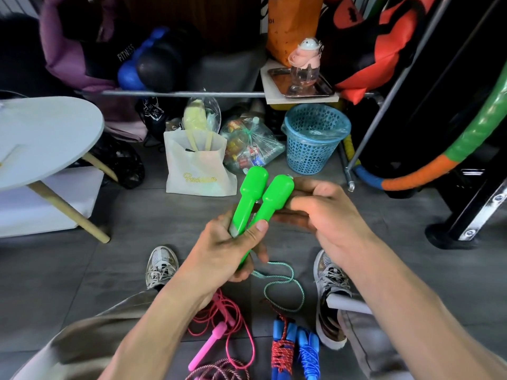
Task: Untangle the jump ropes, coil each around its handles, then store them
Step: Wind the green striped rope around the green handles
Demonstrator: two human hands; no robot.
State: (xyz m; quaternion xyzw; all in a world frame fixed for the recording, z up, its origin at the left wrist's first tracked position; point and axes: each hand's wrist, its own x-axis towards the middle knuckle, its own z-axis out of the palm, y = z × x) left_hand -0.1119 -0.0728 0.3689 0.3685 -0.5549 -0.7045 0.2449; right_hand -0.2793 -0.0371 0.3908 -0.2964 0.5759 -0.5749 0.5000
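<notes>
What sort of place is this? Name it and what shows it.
Probably a home storage corner for fitness gear: blue dumbbells and a dark ball on a rack, a striped hoop beside it, jump ropes on the tiled floor.

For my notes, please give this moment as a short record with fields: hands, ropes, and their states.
left hand: grips the lower ends of both green handles
right hand: fingers curled at the handles' upper ends
green rope cord: teal, hangs loose to the floor, not yet coiled
pink rope: on the floor, loose
blue ropes: on the floor, coiled round their handles
</notes>
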